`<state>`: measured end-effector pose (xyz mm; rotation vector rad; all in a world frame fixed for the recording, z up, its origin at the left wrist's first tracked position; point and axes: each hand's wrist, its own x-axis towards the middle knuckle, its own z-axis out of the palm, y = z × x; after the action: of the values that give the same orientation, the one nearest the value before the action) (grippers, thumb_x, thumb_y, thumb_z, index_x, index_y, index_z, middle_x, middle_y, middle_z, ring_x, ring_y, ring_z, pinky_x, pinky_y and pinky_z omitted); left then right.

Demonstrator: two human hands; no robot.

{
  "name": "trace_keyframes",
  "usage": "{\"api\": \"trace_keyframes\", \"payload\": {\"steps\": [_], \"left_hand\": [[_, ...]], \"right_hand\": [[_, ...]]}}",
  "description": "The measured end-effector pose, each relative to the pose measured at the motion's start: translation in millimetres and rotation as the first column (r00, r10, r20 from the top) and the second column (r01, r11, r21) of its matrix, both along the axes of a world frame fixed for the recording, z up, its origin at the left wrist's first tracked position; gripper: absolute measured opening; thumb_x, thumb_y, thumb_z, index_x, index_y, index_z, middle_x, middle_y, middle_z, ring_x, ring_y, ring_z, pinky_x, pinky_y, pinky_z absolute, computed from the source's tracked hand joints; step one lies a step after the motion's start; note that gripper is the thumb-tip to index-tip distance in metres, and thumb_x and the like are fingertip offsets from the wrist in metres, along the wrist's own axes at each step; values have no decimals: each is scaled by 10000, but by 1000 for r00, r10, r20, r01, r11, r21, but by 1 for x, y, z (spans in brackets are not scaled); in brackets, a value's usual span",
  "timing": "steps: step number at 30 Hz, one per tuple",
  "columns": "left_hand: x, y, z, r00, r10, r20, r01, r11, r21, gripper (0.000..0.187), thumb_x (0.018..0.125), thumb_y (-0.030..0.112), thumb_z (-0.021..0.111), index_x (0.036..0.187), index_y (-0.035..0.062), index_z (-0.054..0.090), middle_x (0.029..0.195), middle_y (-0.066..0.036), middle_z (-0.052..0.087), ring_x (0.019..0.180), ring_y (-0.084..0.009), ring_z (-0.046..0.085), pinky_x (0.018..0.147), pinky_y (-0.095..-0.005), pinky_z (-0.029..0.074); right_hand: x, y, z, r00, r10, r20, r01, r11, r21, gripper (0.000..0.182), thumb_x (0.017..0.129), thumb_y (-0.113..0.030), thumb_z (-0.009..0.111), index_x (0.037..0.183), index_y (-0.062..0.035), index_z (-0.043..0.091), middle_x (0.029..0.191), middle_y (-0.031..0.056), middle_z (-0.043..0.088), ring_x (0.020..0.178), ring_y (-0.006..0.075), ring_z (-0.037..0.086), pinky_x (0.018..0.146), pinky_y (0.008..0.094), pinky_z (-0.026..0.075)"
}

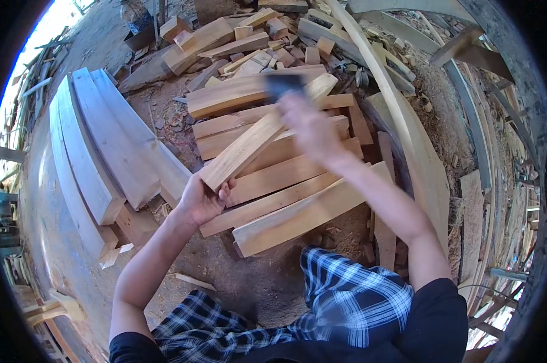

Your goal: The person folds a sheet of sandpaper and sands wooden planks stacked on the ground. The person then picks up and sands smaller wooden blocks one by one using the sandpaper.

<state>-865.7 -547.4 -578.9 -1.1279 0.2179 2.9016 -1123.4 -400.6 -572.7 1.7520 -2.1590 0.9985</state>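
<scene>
My left hand (202, 198) is closed around the lower end of a squared piece of wood (249, 148), which slants up and to the right. Smeared by motion, my right hand (311, 128) is over the upper part of this wood with a dark, flat-looking object (283, 86) at its fingers; I cannot tell what kind of object it is. Beneath both hands lies a stack of wooden boards (285, 176), side by side. The nearest board (303, 221) has a paler, rougher edge.
Several long pale planks (113, 136) lie at the left. A heap of wood offcuts (267, 51) sits beyond the stack. At the right are a long curved strip of wood (382, 78) and more timber. My knees in checked cloth (352, 296) are close below.
</scene>
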Motion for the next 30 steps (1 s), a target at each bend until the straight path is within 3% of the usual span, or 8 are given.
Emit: {"api": "trace_keyframes", "payload": {"steps": [6,12,15,17,21,26,28,30], "left_hand": [[7,1,-17,997,29,-74,-11,973,229,336,973,271,446,1079,-17,581,895,-178,614,678,-197,654,553,-263,560],[0,5,-8,998,43,54,-44,999,27,375,1008,267,424,1269,9,504,1085,-197,596,791,-251,648,666,-334,581],[-6,7,2,998,-51,38,59,969,-240,329,1015,225,384,1198,-6,531,944,-127,616,795,-213,644,725,-359,585],[-5,4,0,981,-182,73,196,888,-417,355,1010,279,433,1222,9,523,988,-101,606,855,-193,622,777,-366,550],[-2,-2,9,927,-373,36,353,837,-418,440,974,357,521,1263,26,513,1033,-79,593,892,-177,611,798,-352,526],[-7,5,8,772,-563,297,472,193,-860,603,921,477,574,1308,22,490,1078,-63,589,900,-160,598,789,-314,511],[-2,5,7,826,-504,253,475,380,-794,606,937,505,517,1320,37,483,1148,-98,588,915,-212,598,716,-331,511],[2,-4,-5,836,-367,-408,353,929,-112,607,959,513,437,1364,62,442,1175,-175,588,888,-288,615,666,-360,530]], "right_hand": [[80,1,19,865,481,-144,-486,874,6,371,845,-102,554,1200,-3,594,1218,193,611,1173,321,582,1036,426,451],[-93,-4,-16,972,-231,43,228,971,68,321,978,-179,433,1158,44,577,1206,222,602,1151,386,553,1012,409,438],[-47,-8,10,947,-236,216,147,922,359,331,974,-181,439,1172,41,584,1198,222,608,1144,377,561,1010,408,441],[11,0,-6,964,121,-239,-98,990,103,347,915,-112,492,1225,20,576,1216,200,613,1140,356,585,1021,428,450],[32,8,1,947,298,-116,-279,948,152,369,901,-85,498,1251,11,566,1258,196,597,1179,332,573,1046,431,435],[-110,0,-26,969,-227,95,202,955,219,372,977,-196,438,1253,22,560,1288,217,569,1198,343,546,997,404,455],[-129,0,-22,904,-332,271,293,940,174,403,1013,-285,428,1260,7,555,1208,216,616,1113,373,592,994,394,445],[-123,1,-21,885,-344,313,296,936,192,386,1016,-282,424,1257,-16,564,1229,215,603,1131,370,582,963,394,456]]}}
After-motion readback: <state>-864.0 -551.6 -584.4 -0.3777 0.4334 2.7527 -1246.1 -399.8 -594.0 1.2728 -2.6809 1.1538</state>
